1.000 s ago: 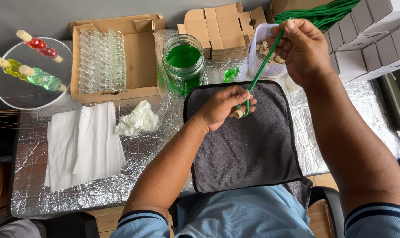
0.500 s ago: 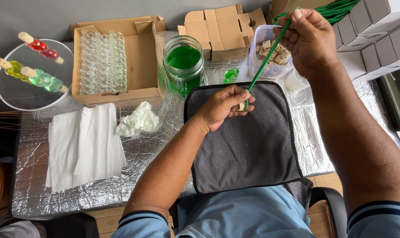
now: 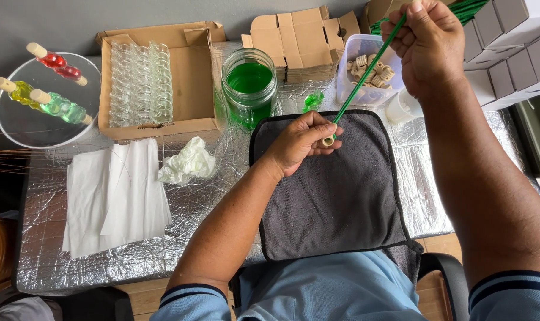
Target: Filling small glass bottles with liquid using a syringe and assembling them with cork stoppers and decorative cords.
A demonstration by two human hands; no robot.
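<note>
Since the earlier frames the right hand (image 3: 431, 46) has climbed toward the top edge of the view, drawing the green stick (image 3: 365, 74) up with it, while the left hand (image 3: 298, 142) has stayed over the dark grey cloth (image 3: 335, 202). Right-hand fingers are closed around the stick's upper part. The left grip is pinched shut on a small cork (image 3: 327, 141), and the stick's lower end meets that cork, just beside the fingertips. A jar of green liquid (image 3: 249, 89) stands near on the foil-covered surface (image 3: 133, 261), with a tub of corks (image 3: 370, 66) behind. Judged from the steep angle, the stick could slip off the cork and jab a finger, or a wide swing could knock the jar.
</note>
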